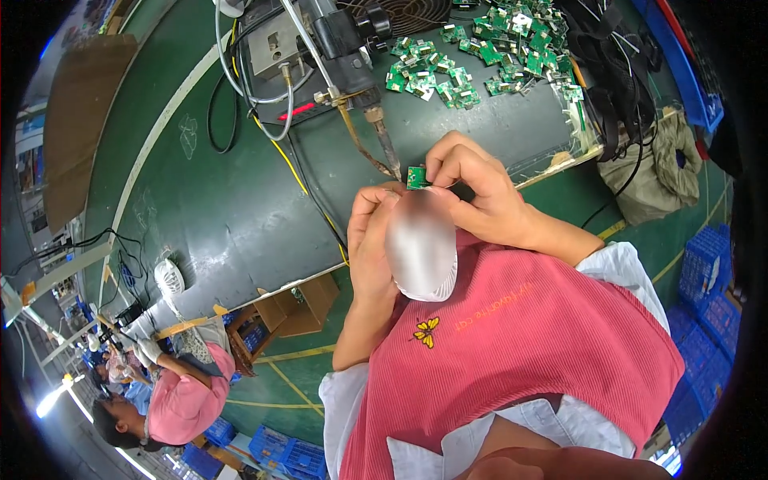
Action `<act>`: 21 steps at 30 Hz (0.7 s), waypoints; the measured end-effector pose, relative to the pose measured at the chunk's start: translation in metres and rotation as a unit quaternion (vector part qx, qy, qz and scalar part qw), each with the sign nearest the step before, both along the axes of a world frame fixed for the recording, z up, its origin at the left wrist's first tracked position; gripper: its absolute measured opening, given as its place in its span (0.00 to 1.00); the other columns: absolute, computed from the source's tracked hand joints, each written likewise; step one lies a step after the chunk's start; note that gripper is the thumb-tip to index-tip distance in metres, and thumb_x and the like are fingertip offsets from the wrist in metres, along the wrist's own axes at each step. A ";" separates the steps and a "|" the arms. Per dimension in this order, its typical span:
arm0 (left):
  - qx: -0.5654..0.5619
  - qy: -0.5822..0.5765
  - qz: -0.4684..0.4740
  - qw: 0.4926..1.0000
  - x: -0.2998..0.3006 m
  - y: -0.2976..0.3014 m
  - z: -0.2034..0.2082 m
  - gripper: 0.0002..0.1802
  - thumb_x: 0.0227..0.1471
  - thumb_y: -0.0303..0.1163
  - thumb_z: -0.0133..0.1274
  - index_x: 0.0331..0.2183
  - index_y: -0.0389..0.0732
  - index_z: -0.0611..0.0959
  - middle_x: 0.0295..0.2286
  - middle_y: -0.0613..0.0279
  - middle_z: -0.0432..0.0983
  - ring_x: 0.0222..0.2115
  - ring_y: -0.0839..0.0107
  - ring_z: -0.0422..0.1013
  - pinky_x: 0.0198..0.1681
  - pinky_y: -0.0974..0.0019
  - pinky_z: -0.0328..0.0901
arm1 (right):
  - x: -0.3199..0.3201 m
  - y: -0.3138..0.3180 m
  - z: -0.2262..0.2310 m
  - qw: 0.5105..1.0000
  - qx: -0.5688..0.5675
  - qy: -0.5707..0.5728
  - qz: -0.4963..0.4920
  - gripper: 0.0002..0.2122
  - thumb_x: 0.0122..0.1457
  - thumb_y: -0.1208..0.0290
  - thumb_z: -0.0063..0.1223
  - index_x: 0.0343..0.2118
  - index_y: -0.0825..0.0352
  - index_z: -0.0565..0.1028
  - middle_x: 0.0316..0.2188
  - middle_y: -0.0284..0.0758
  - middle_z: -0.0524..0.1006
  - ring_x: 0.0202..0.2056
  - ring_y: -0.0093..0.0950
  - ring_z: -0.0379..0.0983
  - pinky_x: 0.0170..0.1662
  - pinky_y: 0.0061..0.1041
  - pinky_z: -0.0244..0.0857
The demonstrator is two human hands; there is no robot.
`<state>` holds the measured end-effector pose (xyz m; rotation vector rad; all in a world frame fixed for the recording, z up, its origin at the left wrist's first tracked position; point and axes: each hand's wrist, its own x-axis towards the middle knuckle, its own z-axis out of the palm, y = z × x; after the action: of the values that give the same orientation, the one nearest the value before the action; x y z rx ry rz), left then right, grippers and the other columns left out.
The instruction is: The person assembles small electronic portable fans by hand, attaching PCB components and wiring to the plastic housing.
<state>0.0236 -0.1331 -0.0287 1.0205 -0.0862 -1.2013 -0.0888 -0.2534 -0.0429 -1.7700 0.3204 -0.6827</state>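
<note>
A small green circuit board [416,178] stands between my two hands, beside the tip of a soldering iron [385,144] that hangs from a bench-mounted holder. My right hand [484,192] pinches at the board's right side, fingers curled, with a thin wire-like strand near the fingertips. To the left, my left hand [372,240] is closed, its fingertips near the iron's tip and the lower left of the board. What it grips is hidden. A white, partly blurred object [424,256] covers part of the view between my hands.
Many loose green circuit boards [512,48] lie in heaps on the dark bench [248,220]. The soldering machine [320,48], hoses and cables stand at the back. Black straps [616,72] hang over the right edge near a beige bag [656,172]. A co-worker in pink [188,392] works at lower left.
</note>
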 end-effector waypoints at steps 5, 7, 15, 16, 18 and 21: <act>-0.071 0.012 0.014 0.997 0.000 -0.001 -0.001 0.06 0.55 0.29 0.44 0.31 0.35 0.69 0.30 0.54 0.73 0.30 0.69 0.73 0.33 0.69 0.69 | 0.004 0.003 0.000 0.999 -0.023 -0.038 -0.024 0.06 0.50 0.79 0.53 0.27 0.67 0.66 0.29 0.38 0.68 0.29 0.28 0.66 0.33 0.24 0.62; -0.064 0.013 0.019 0.998 -0.001 -0.001 -0.002 0.06 0.55 0.28 0.44 0.31 0.36 0.69 0.30 0.55 0.73 0.29 0.70 0.73 0.33 0.69 0.69 | 0.005 0.003 0.001 0.998 -0.029 -0.042 -0.022 0.07 0.50 0.79 0.53 0.27 0.67 0.65 0.29 0.38 0.69 0.29 0.28 0.66 0.32 0.24 0.62; -0.048 -0.006 0.037 0.998 -0.002 -0.002 -0.003 0.03 0.55 0.27 0.45 0.31 0.38 0.70 0.30 0.60 0.72 0.29 0.74 0.71 0.33 0.73 0.66 | 0.009 0.004 0.002 0.998 -0.033 -0.054 -0.019 0.08 0.48 0.80 0.54 0.25 0.68 0.64 0.28 0.38 0.68 0.27 0.28 0.66 0.30 0.23 0.62; -0.043 -0.005 0.040 0.998 -0.003 -0.002 -0.002 0.03 0.55 0.27 0.45 0.31 0.39 0.71 0.30 0.61 0.72 0.29 0.76 0.70 0.33 0.74 0.65 | 0.010 0.003 0.003 0.997 -0.040 -0.063 -0.024 0.09 0.48 0.82 0.53 0.24 0.69 0.63 0.27 0.39 0.67 0.26 0.29 0.66 0.27 0.23 0.63; -0.038 -0.004 0.043 0.998 -0.003 -0.002 -0.002 0.03 0.55 0.27 0.45 0.31 0.39 0.71 0.30 0.63 0.72 0.29 0.77 0.70 0.34 0.74 0.65 | 0.012 0.003 0.003 0.996 -0.047 -0.072 -0.029 0.10 0.47 0.83 0.52 0.23 0.69 0.61 0.26 0.39 0.66 0.24 0.30 0.66 0.24 0.23 0.63; -0.036 -0.020 0.040 0.998 -0.003 -0.003 -0.003 0.02 0.55 0.27 0.46 0.30 0.40 0.72 0.31 0.64 0.71 0.29 0.79 0.69 0.34 0.75 0.64 | 0.013 0.003 0.002 0.995 -0.054 -0.076 -0.033 0.10 0.46 0.83 0.53 0.23 0.70 0.61 0.25 0.39 0.66 0.23 0.30 0.66 0.23 0.23 0.63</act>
<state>0.0205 -0.1356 -0.0318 0.9767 -0.1172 -1.0979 -0.0759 -0.2499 -0.0404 -1.8039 0.2418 -0.8911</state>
